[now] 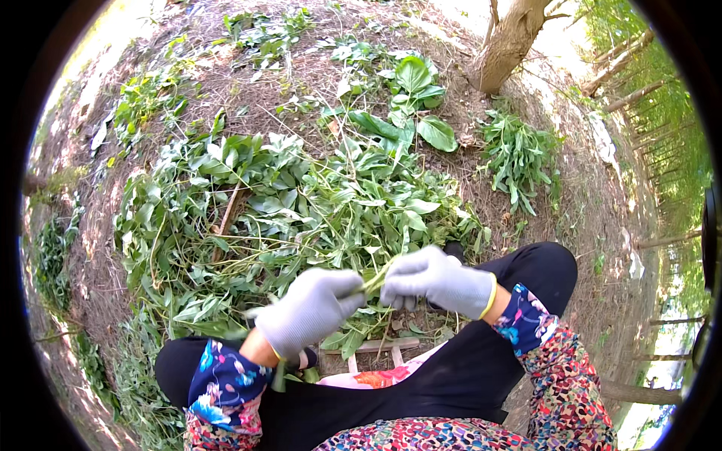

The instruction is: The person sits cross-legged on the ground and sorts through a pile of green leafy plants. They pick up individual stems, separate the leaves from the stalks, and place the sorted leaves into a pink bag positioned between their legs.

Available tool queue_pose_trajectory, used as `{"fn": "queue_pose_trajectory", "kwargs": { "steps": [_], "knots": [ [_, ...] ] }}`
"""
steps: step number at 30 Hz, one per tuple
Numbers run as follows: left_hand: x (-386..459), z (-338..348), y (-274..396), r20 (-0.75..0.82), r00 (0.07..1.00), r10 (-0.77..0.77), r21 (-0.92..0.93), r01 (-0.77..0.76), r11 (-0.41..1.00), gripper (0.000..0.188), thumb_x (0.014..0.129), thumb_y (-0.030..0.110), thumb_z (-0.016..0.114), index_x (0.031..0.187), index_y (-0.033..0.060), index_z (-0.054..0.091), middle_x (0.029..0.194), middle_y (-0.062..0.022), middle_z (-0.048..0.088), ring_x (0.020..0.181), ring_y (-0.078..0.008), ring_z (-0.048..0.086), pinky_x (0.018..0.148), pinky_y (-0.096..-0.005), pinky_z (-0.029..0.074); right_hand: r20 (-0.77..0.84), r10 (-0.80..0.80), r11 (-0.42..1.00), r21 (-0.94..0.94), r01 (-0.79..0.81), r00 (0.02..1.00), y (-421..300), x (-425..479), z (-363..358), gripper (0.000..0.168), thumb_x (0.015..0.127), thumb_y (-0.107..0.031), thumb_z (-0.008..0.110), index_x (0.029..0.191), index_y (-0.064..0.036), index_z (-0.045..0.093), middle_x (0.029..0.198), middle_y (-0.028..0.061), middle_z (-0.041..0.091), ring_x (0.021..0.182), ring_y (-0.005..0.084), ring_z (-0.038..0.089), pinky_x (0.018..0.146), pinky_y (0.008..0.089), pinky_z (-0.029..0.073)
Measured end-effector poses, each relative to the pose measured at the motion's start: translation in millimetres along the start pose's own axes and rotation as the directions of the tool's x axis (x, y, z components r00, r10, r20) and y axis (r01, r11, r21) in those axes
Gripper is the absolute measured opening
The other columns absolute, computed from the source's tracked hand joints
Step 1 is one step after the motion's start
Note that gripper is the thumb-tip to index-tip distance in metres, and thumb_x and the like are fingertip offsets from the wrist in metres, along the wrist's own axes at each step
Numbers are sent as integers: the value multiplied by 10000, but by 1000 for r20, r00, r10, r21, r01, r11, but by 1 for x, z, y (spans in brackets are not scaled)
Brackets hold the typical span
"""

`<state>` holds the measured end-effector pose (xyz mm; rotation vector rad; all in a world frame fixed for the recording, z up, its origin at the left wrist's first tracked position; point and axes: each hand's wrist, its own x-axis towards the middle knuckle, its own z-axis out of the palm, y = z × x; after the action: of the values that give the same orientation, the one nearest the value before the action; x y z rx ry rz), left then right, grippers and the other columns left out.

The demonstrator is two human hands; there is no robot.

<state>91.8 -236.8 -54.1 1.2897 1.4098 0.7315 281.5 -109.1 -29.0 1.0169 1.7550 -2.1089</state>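
Observation:
My left hand, in a grey-white work glove, is closed around a small bunch of green stems. Some leaves from the bunch seem to trail behind that hand, near my left wrist. My right hand, in a matching glove with a yellow cuff edge, grips the other end of the stems. Both hands are held close together above my lap. Just beyond them spreads a large heap of cut leafy green plants. The fingertips of both hands partly hide the stems.
A low wooden stool with a floral cloth is between my legs. To the right lies a separate leafy bunch, near a tree trunk. Broad leaves lie beyond the heap. A brown stick pokes through the heap.

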Motion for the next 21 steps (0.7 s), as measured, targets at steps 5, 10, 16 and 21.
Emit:
{"fn": "queue_pose_trajectory", "kwargs": {
  "steps": [5, 10, 16, 21],
  "knots": [
    [11, 27, -16, -151, 968, 202, 549, -87, 831, 94, 799, 89, 573, 715, 50, 561, 644, -146, 587, 599, -350, 605, 553, -427, 485, 102, -285, 841, -451, 300, 953, 37, -12, 12, 193, 906, -183, 587, 851, -17, 667, 706, 83, 633, 655, 181, 615, 644, 302, 499],
    [28, -26, -13, -550, 835, 19, 201, 110, 973, 77, 862, 76, 600, 813, 17, 593, 632, -150, 574, 537, -285, 563, 527, -368, 442, -301, -96, 992, -103, 68, 949, 54, 8, -37, 127, 883, -117, 621, 942, -25, 687, 796, 76, 664, 673, 122, 614, 641, 256, 501],
    [27, -36, -6, -595, 801, 70, 221, 79, 972, 56, 847, 62, 629, 860, 13, 607, 641, -149, 579, 540, -264, 571, 532, -340, 435, -368, -425, 272, -923, -271, 827, 140, 74, -146, 463, 765, -64, 574, 1221, -115, 515, 997, 185, 633, 866, 344, 645, 762, 434, 516],
    [22, -40, -6, -602, 798, 12, 225, 155, 962, 62, 833, 60, 637, 846, 9, 602, 624, -157, 567, 540, -282, 571, 526, -346, 432, -449, -259, 712, -687, -145, 855, 114, 124, -126, 198, 810, -224, 639, 861, -47, 712, 786, 113, 687, 724, 225, 653, 691, 339, 504]
  ]
}}
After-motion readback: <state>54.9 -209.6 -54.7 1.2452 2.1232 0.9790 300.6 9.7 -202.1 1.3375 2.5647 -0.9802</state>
